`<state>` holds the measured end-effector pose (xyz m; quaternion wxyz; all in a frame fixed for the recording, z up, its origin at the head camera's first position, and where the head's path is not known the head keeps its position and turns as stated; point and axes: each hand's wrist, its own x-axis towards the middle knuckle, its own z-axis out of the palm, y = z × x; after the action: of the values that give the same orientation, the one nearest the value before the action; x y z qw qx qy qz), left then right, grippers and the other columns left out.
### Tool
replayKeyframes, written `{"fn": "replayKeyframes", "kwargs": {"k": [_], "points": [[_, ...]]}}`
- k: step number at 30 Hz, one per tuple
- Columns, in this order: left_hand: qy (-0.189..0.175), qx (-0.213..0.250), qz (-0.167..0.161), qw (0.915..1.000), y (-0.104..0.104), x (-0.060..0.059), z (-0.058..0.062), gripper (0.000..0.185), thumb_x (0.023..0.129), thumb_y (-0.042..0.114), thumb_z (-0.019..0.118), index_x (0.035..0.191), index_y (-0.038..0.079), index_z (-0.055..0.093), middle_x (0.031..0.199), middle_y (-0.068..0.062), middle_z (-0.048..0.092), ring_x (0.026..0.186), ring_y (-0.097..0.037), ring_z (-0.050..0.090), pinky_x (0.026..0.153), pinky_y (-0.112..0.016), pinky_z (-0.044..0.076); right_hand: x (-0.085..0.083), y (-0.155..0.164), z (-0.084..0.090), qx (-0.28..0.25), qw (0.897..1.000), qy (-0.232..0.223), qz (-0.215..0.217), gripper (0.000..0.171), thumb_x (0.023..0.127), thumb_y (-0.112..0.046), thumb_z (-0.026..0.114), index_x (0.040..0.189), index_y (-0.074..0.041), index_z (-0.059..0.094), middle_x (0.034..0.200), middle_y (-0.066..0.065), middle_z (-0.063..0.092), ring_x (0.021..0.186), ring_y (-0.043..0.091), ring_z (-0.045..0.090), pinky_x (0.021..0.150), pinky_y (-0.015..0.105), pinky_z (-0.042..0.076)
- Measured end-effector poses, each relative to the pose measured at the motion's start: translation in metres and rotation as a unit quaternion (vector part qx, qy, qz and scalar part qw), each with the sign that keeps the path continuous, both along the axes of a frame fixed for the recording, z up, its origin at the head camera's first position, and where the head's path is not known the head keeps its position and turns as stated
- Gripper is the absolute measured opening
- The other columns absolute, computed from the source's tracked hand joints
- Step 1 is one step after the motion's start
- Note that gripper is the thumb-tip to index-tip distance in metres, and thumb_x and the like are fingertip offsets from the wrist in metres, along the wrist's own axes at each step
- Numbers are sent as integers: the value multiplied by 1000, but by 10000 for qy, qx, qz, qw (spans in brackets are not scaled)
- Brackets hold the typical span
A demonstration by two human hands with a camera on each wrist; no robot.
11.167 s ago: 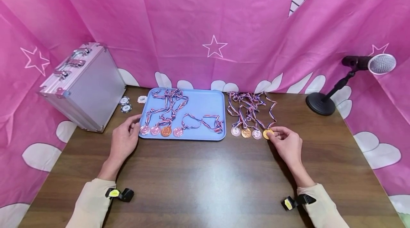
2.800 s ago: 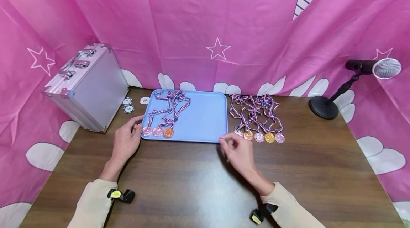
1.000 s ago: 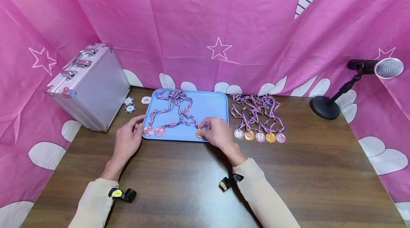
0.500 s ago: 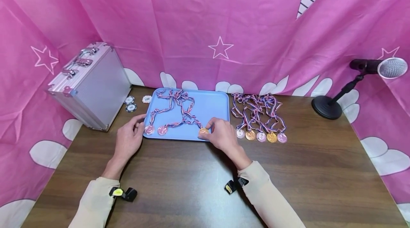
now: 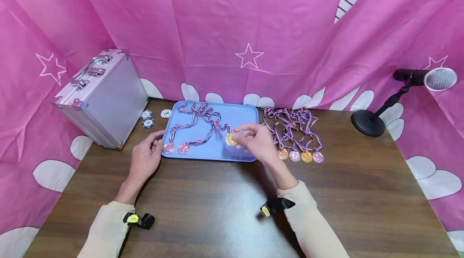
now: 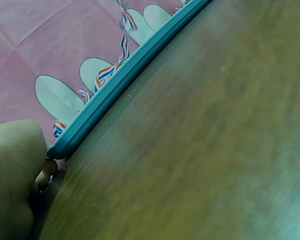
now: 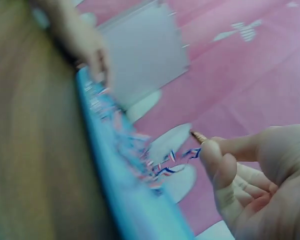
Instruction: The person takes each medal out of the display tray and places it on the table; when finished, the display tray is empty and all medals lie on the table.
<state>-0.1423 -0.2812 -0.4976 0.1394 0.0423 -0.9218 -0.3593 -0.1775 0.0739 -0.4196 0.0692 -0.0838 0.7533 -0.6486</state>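
A gold-coloured medal is pinched between thumb and fingers of my right hand, raised over the right half of the blue tray. Its striped ribbon trails left into a tangle at the tray's back left. Two pinkish medals, one at the corner and another beside it, lie along the tray's front left edge. My left hand grips the tray's front left corner, thumb and fingers at the rim in the left wrist view.
Right of the tray lies a row of medals with tangled ribbons, partly behind my right hand. A silver case stands at the left, with poker chips beside it. A microphone on a stand is at the right.
Over several seconds, a pink medal went from tray to right-hand row. My right hand then slid the gold medal rightward along the tray and has just lifted it. My left hand stays put.
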Motion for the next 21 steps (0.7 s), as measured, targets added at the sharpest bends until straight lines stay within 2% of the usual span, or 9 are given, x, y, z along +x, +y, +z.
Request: {"fn": "replayKeyframes", "kwargs": {"k": [2, 4, 7, 10, 13, 19, 21], "points": [[-4, 11, 0, 10000, 0, 0, 1, 38, 115, 16, 55, 149, 7, 68, 85, -10, 61, 70, -23, 52, 64, -35, 39, 1, 6, 10, -667, 9976, 154, -86, 23, 96, 3, 80, 118, 10, 78, 82, 2, 80, 65, 20, 75, 54, 24, 53], [-10, 14, 8, 10000, 0, 1, 1, 38, 115, 16, 55, 150, 7, 68, 85, -9, 61, 69, -23, 52, 64, -34, 39, 1, 11, 17, -1292, 9904, 441, -214, 23, 97, 6, 77, 119, 14, 76, 84, 1, 80, 65, 13, 74, 55, 23, 53], [-7, 8, 12, 10000, 0, 1, 2, 38, 115, 16, 55, 149, 7, 68, 85, -10, 61, 69, -23, 52, 64, -34, 39, 1, 19, 24, -1889, 9777, 780, -488, 18, 99, 7, 75, 116, 11, 76, 87, 1, 81, 66, 11, 75, 55, 23, 54], [-31, 3, 9, 10000, 0, 1, 1, 38, 115, 16, 55, 150, 7, 68, 86, -10, 61, 70, -23, 52, 63, -34, 39, 1, 27, 28, -2014, 9732, 854, -705, 15, 99, 7, 75, 114, 4, 77, 87, 0, 81, 67, 11, 76, 55, 22, 55], [-72, 14, 13, 10000, 0, 1, 1, 38, 116, 17, 55, 151, 7, 67, 86, -10, 61, 70, -23, 52, 63, -34, 39, 3, 34, 32, -2068, 9710, 981, -691, 15, 99, 8, 73, 111, -1, 77, 88, 1, 81, 67, 11, 76, 55, 23, 56], [-82, 41, 3, 10000, 1, 1, 3, 39, 116, 18, 54, 151, 7, 67, 86, -9, 60, 70, -23, 52, 63, -35, 39, 6, 46, 42, -2491, 9544, 1495, -692, 28, 99, 13, 67, 106, -11, 78, 88, 3, 80, 64, 12, 75, 53, 23, 54], [-70, 43, -8, 10000, 1, 1, 2, 39, 116, 18, 54, 151, 7, 67, 85, -9, 60, 70, -23, 51, 63, -34, 38, 7, 49, 45, -2460, 9527, 1609, -772, 29, 99, 13, 67, 106, -12, 79, 87, 3, 79, 64, 12, 75, 53, 23, 54]]}}
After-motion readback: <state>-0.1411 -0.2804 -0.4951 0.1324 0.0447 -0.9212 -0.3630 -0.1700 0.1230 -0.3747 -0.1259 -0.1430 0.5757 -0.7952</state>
